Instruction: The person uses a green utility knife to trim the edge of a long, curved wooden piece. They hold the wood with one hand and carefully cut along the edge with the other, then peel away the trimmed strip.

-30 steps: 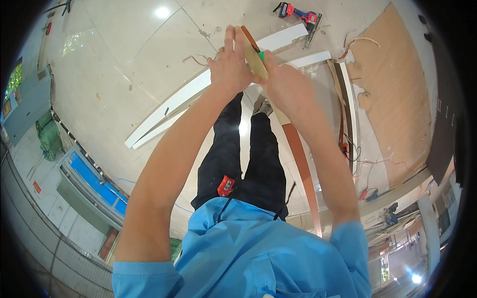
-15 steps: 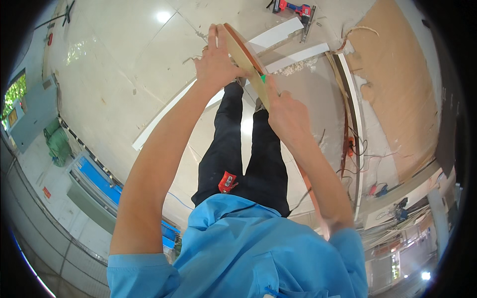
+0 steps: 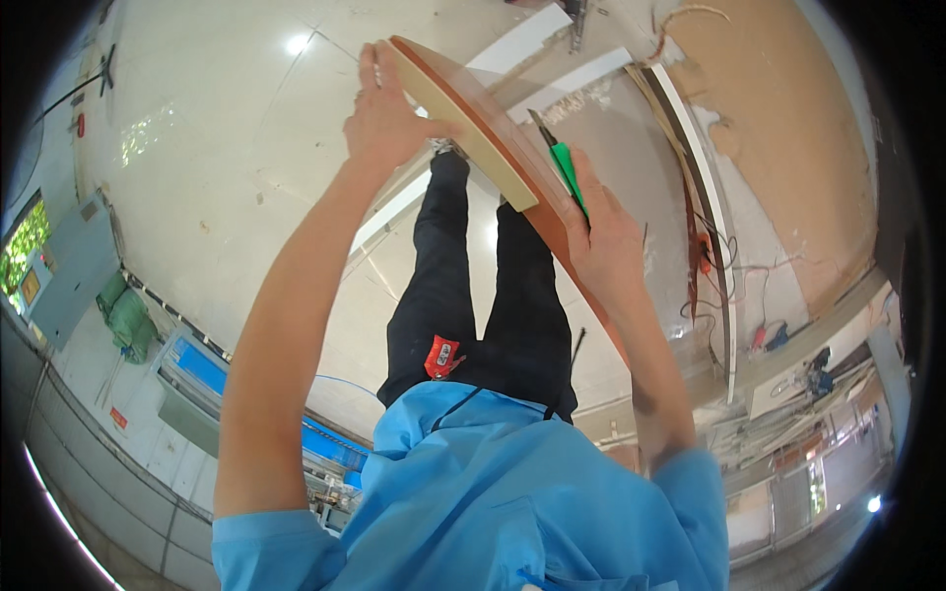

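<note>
My left hand [image 3: 389,120] grips the upper part of a cream-coloured strip [image 3: 473,128], its fingers near the upper end and its thumb lying across the side. This strip runs along a reddish-brown board edge [image 3: 557,241], which slants down to the right in front of my legs. To the right of the board, my right hand [image 3: 606,236] is closed around a green utility knife [image 3: 568,169]. The knife's dark blade points up and left, apart from the strip. The underside of the board is hidden.
White strips [image 3: 522,44] lie on the floor beyond the board, beside a dark tool [image 3: 577,22]. A brown sheet [image 3: 778,128] covers the floor at right, with cords [image 3: 714,246] close by. Grey cabinets [image 3: 74,261] stand at left.
My right hand has moved right and down from the strip, bringing the whole knife into view. The left hand and strip have shifted left in the picture. More of the reddish-brown edge shows.
</note>
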`<state>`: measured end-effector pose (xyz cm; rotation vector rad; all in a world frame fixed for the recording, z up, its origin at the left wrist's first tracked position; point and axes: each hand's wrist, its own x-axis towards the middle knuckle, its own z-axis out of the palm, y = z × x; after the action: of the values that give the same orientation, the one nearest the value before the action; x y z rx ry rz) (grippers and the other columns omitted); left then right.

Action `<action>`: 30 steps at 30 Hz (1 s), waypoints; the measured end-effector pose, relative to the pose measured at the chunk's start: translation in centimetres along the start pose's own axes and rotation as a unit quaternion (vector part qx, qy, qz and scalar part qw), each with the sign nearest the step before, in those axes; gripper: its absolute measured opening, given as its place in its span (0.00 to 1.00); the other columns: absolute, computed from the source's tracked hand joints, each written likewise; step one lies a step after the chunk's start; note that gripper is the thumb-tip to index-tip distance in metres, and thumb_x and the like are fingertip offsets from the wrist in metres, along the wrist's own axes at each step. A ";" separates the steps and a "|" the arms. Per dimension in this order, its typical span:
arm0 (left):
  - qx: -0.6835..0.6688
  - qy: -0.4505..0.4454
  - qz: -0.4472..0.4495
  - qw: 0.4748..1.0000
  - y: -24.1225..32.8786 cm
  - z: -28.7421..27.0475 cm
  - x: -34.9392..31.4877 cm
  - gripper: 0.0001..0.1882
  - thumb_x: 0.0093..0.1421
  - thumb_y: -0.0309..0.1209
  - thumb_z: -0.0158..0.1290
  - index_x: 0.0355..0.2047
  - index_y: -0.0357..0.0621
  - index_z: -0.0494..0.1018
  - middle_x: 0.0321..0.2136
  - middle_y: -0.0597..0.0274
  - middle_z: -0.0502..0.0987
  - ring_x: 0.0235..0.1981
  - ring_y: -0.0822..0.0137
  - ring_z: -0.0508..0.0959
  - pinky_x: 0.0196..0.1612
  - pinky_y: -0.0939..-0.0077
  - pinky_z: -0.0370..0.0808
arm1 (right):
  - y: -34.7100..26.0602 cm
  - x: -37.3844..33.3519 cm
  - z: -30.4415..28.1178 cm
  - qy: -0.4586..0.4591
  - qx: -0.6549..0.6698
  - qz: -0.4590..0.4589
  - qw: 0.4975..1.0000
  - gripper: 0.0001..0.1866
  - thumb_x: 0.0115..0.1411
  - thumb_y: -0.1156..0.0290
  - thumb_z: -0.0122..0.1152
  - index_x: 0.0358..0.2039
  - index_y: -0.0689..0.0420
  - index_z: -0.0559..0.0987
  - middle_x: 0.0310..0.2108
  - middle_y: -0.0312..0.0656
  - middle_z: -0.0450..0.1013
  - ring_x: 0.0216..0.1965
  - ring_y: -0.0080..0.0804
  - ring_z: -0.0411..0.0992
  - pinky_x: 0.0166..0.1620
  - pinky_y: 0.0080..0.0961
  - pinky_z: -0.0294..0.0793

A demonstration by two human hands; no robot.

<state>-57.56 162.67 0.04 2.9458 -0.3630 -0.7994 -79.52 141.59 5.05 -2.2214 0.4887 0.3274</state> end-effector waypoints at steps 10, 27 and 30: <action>0.009 -0.004 0.015 1.000 -0.5 0.0 0.1 0.84 0.37 0.66 0.78 0.80 0.43 0.37 0.80 0.47 0.41 0.68 0.46 0.74 0.57 0.48 0.83 | 1.3 -4.1 1.7 -0.040 -0.031 0.050 0.997 0.31 0.72 0.70 0.60 0.75 0.47 0.68 0.40 0.55 0.80 0.37 0.54 0.81 0.42 0.43 0.80; 0.077 0.079 0.079 0.991 -1.2 1.4 -0.4 0.76 0.43 0.63 0.76 0.79 0.38 0.45 0.79 0.42 0.47 0.78 0.43 0.57 0.75 0.38 0.60 | -0.1 0.3 8.6 0.088 0.168 0.202 0.961 0.20 0.66 0.63 0.70 0.47 0.62 0.72 0.27 0.53 0.74 0.30 0.56 0.76 0.36 0.48 0.73; 0.069 0.070 0.100 0.990 -1.2 1.8 -1.4 0.74 0.44 0.64 0.75 0.78 0.36 0.46 0.78 0.41 0.49 0.79 0.45 0.54 0.76 0.39 0.56 | -0.1 0.3 8.8 0.096 0.163 0.196 0.962 0.20 0.65 0.64 0.71 0.45 0.62 0.71 0.25 0.54 0.72 0.29 0.57 0.76 0.35 0.49 0.73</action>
<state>-59.43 164.13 -0.99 3.0031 -0.7146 -0.5619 -79.82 148.42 -0.55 -1.8338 1.0193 0.2150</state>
